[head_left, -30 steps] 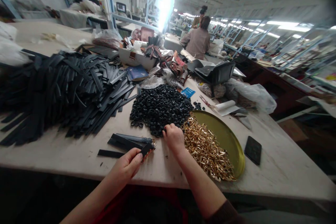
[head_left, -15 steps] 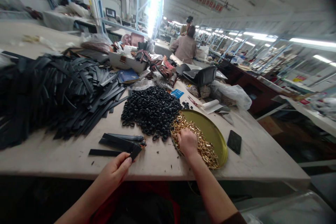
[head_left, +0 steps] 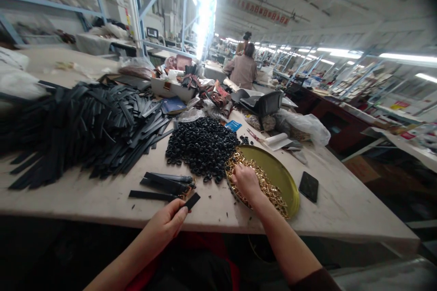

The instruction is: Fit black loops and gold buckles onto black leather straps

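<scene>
My left hand [head_left: 172, 218] is closed round a black strap [head_left: 191, 201], thumb on top, its short end sticking out to the right. Just behind it on the table lie several black straps [head_left: 165, 184] with gold metal fittings at their right ends. My right hand [head_left: 246, 181] reaches into a heap of small gold buckles [head_left: 271, 195] on a round olive-gold tray [head_left: 285, 170]. Its fingers are curled and their tips hidden, so what they grip cannot be made out. Between and beyond the hands is a pile of small black loops [head_left: 201, 148].
A big heap of black straps [head_left: 99, 127] covers the table's left. A phone [head_left: 308, 186] lies right of the tray. Farther back are a blue booklet [head_left: 173, 105], pliers [head_left: 253, 135], a white box [head_left: 174, 90] of scraps and plastic bags [head_left: 303, 125]. Two people [head_left: 244, 70] are in the background.
My right hand has gone from the front of the black loop pile rightward into the gold buckles. The left hand keeps its strap. The camera view has shifted.
</scene>
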Available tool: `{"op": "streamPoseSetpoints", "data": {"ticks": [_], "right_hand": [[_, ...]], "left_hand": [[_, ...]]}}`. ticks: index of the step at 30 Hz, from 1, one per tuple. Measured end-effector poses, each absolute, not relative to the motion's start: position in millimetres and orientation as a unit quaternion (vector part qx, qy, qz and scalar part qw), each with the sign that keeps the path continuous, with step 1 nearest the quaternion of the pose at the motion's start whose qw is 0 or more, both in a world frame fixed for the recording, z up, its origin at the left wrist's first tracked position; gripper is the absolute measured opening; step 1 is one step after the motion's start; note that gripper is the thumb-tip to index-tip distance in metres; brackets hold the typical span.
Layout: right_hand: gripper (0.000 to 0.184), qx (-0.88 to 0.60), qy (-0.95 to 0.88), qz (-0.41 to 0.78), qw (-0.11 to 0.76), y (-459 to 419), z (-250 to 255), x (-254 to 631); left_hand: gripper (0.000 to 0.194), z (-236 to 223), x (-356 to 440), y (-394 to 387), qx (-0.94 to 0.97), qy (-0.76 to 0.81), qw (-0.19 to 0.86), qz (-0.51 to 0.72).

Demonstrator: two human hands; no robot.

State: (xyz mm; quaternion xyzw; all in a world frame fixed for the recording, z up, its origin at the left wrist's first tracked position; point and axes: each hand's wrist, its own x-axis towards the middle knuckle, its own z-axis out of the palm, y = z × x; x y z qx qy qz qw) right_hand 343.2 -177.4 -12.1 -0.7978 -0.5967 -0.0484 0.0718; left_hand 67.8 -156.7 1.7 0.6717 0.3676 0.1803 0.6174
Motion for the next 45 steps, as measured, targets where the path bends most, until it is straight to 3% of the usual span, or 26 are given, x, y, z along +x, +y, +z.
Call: {"op": "streamPoseSetpoints", "data": {"ticks": [3,11,14,17,20,25,28,38,41,45], "right_hand": [[0.012,-0.761,-0.635,0.016,0.13,-183.1,-1.4,317.3],[0.015,-0.567,-0.604,0.358,0.431,-183.0,9.4,247.2],[0.02,-0.508,-0.483,0.523,0.485,-178.7,0.6,243.6],[0.034,-0.458,-0.409,0.609,0.503,-177.5,-8.0,242.8],[0.042,-0.449,-0.382,0.615,0.523,-178.3,-13.8,239.2],[0.021,-0.479,-0.402,0.604,0.495,-179.6,-15.5,234.0],[0.021,-0.465,-0.399,0.638,0.466,-180.9,-14.4,234.8],[0.033,-0.488,-0.307,0.56,0.595,-191.3,-25.0,225.6],[0.027,-0.498,-0.305,0.537,0.609,-196.1,-23.7,224.5],[0.028,-0.481,-0.156,0.581,0.637,-199.8,-19.0,221.6]], "left_hand": [[0.028,16.8,79.8,-149.6,0.71,0.358,0.577,0.184],[0.024,15.1,97.4,-123.7,0.753,0.376,0.492,0.223],[0.024,7.7,94.8,-120.8,0.739,0.396,0.5,0.216],[0.024,5.7,94.3,-119.3,0.732,0.418,0.494,0.211],[0.022,5.4,97.5,-118.3,0.717,0.44,0.495,0.218],[0.025,1.4,101.9,-118.6,0.681,0.448,0.522,0.251],[0.025,0.2,100.0,-120.2,0.687,0.454,0.508,0.254],[0.021,4.2,94.6,-133.6,0.724,0.44,0.491,0.205],[0.027,7.4,87.6,-139.1,0.724,0.407,0.52,0.196],[0.031,14.3,75.1,-150.2,0.718,0.399,0.54,0.181]]}}
